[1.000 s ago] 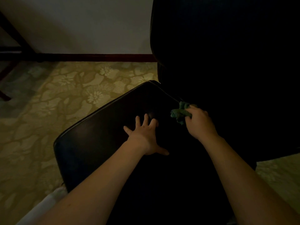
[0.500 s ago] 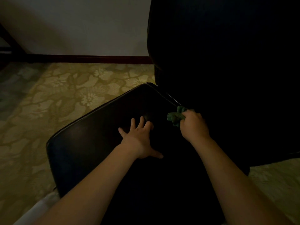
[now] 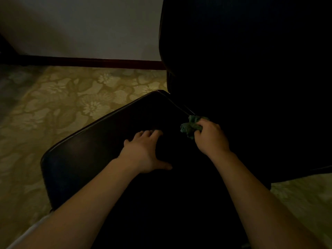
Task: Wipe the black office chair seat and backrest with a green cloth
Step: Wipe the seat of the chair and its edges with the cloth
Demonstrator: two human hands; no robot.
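- Forearms (image 3: pixel 89 203) come in from the bottom edge, both bare, over the near part of the black seat (image 3: pixel 93 150), which is too dark there to show its front edge.
- A strip of pale fabric (image 3: pixel 30 230) shows at the bottom-left corner, just beside the left forearm; what it is cannot be told.
- The left hand (image 3: pixel 143 155) lies flat on the middle of the seat, fingers straight and slightly spread, thumb out to the right, holding nothing.
- The right hand (image 3: pixel 211 139) is curled round the bunched green cloth (image 3: pixel 189 126), which sticks out past the fingers to the left. The cloth sits at the seat's rear edge, where the seat meets the backrest (image 3: pixel 242 69).
- The seat's left edge runs as a thin glossy line from the near-left rounded corner up to the rear corner, then turns down towards the cloth.
- The backrest rises upright on the right, its left edge curved, its surface almost wholly in shadow.
- Floral yellow carpet (image 3: pixel 62 97) lies open to the left of the seat as far as the wall; a smaller patch shows at the lower right beyond the chair.
- A dark red baseboard (image 3: pixel 100 62) lines the foot of the pale wall (image 3: pixel 89 24).
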